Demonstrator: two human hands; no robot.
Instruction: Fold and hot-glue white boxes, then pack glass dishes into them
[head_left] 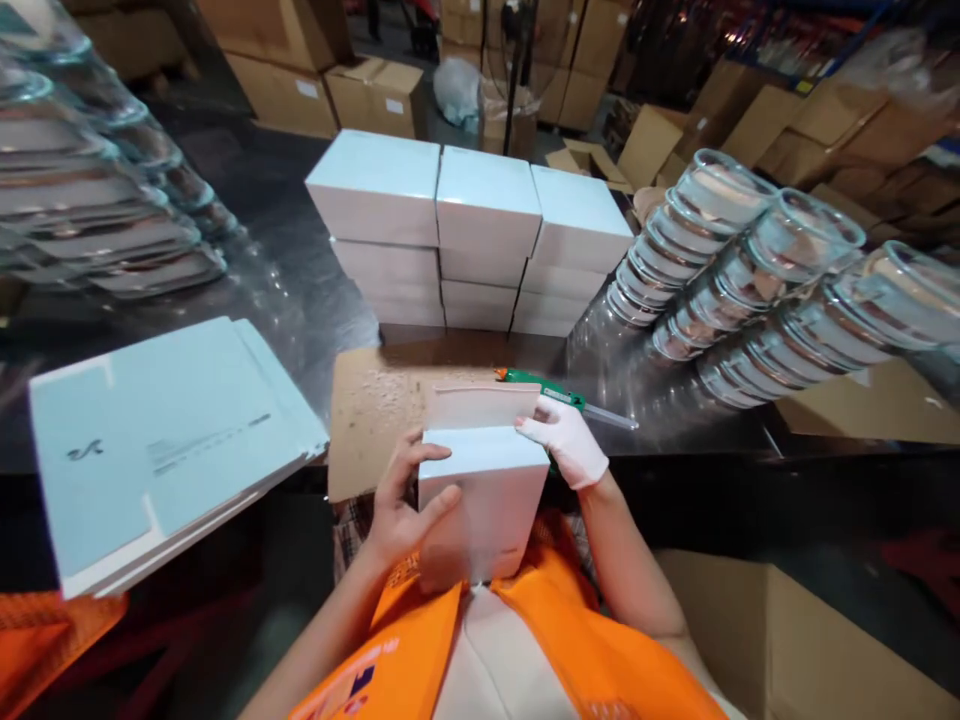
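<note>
A white carton (484, 510) stands upright against my body, one flap (484, 402) raised at its far side. My bare left hand (411, 500) grips its left side, thumb on the near face and fingers over the top edge. At the far right corner, my right hand (566, 440), in a white glove, holds the carton by the flap's edge with thumb and fingers. Just beyond that hand lies a green-handled tool (544, 388) with an orange tip and a clear, thin end; its exact kind I cannot make out.
A cardboard sheet (367, 420) lies under the work. Stacked white boxes (487, 215) stand behind it. Flat printed cartons (172, 430) are piled at left. Stacks of clear round containers (750, 280) rise at right, more clear containers (97, 190) at far left. An open cardboard box (810, 640) sits lower right.
</note>
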